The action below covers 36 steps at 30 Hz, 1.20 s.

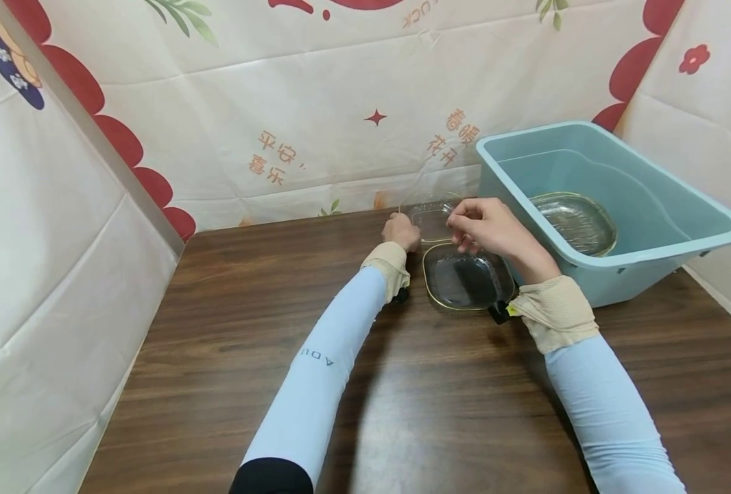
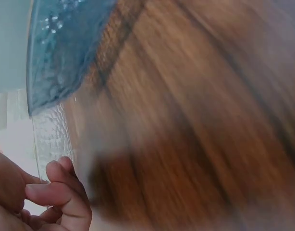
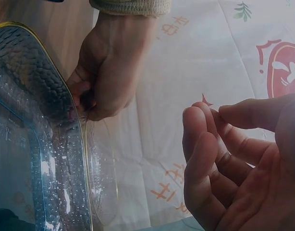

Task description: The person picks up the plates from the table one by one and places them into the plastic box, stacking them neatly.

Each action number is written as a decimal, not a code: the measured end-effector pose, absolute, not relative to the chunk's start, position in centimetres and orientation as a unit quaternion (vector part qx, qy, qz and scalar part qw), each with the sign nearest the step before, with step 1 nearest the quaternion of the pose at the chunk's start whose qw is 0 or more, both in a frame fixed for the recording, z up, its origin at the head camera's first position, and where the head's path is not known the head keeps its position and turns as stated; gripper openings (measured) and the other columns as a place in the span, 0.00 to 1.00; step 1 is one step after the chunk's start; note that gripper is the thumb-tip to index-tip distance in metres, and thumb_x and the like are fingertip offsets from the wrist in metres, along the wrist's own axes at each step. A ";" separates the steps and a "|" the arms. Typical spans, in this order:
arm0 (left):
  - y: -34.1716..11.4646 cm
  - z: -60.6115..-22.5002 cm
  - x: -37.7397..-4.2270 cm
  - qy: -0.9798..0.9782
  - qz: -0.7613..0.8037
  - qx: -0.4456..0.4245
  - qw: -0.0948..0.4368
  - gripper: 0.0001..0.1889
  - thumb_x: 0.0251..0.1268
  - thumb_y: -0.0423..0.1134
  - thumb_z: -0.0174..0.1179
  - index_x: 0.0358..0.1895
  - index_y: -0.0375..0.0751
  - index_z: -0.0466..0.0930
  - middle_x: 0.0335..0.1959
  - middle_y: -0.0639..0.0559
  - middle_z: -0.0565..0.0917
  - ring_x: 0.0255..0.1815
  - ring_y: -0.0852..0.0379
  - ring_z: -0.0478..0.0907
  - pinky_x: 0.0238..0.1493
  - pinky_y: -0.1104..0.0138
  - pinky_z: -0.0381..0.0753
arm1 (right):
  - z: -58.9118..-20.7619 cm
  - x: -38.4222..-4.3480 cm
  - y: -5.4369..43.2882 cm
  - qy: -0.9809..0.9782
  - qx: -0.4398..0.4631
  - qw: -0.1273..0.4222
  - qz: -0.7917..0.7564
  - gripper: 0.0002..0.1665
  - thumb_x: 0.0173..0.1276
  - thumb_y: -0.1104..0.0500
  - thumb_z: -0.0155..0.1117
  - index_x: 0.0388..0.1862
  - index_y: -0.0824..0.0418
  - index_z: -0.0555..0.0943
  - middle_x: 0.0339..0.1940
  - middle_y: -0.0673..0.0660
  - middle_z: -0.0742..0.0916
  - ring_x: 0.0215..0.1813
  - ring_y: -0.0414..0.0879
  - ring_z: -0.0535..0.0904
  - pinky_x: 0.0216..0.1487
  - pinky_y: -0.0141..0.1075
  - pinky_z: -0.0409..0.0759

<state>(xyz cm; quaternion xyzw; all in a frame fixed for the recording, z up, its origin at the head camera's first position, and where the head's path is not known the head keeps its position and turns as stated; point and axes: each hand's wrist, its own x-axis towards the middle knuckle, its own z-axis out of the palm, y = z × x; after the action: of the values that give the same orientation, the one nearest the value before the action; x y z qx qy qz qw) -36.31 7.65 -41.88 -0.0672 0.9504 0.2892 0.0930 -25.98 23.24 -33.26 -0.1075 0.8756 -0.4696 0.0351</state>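
Note:
My left hand (image 1: 401,232) is at the back of the table, its thumb and curled fingers pinching the rim of a clear dish (image 2: 52,132). This dish is see-through with a thin gold edge, and the hand hides part of it. In front of it lies a gold-rimmed glass dish (image 1: 469,278) with rounded corners and a textured wall, large in the right wrist view. Above the dishes hovers my right hand (image 1: 492,230), fingers loosely bent, thumb near the index fingertip, nothing visible between them.
A light blue plastic basin (image 1: 640,255) stands on the right of the brown wooden table (image 1: 267,329). Inside it rests another gold-rimmed glass dish (image 1: 575,223). Printed white cloth (image 1: 341,123) hangs behind the table and at both sides.

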 end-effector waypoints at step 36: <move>-4.1 -38.8 -27.3 0.907 0.416 0.018 -0.070 0.10 0.69 0.35 0.50 0.45 0.39 0.81 0.28 0.48 0.88 0.36 0.50 0.85 0.40 0.61 0.83 | -34.3 -26.7 22.6 0.873 -0.095 0.031 -0.477 0.13 0.78 0.57 0.60 0.43 0.69 0.82 0.26 0.57 0.88 0.24 0.44 0.86 0.23 0.39 0.85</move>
<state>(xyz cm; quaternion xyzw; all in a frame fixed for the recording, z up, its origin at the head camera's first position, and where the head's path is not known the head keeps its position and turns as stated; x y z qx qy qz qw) -27.31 -4.12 -38.82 0.0182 0.9067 0.4157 -0.0699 -26.72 22.65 -34.33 -0.0947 0.8734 -0.4767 0.0307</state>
